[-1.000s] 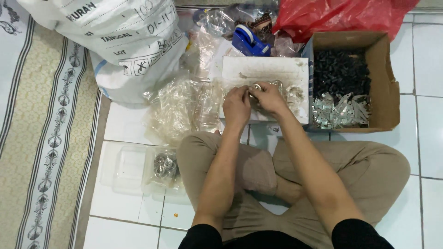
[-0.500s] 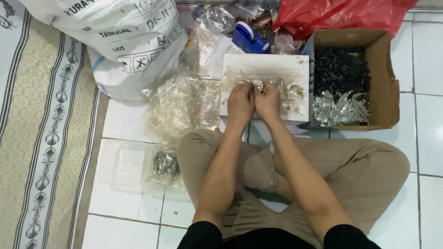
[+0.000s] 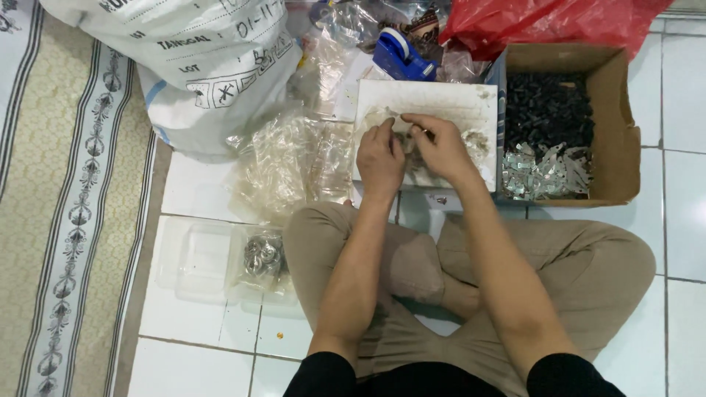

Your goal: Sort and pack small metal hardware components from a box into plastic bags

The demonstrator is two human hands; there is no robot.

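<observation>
From the head view, the left hand [image 3: 380, 158] and right hand [image 3: 440, 147] meet over a white tray [image 3: 471, 103], fingers pinching small metal parts [image 3: 409, 141] between them. A cardboard box [image 3: 624, 132] sits just right; clear plastic bags [image 3: 294, 165] lie left.

**Small metal parts on a white tray**

A white tray [image 3: 471, 103], shallow and rectangular with smudged, greyish stains, lay flat on the tiled floor, its right edge touching a cardboard box. A loose heap of small metal parts [image 3: 412, 151] sat near the tray's middle, silvery and tangled, partly hidden under the fingers. Their exact shape could not be told. A few stray bits lay toward the tray's right side.
</observation>
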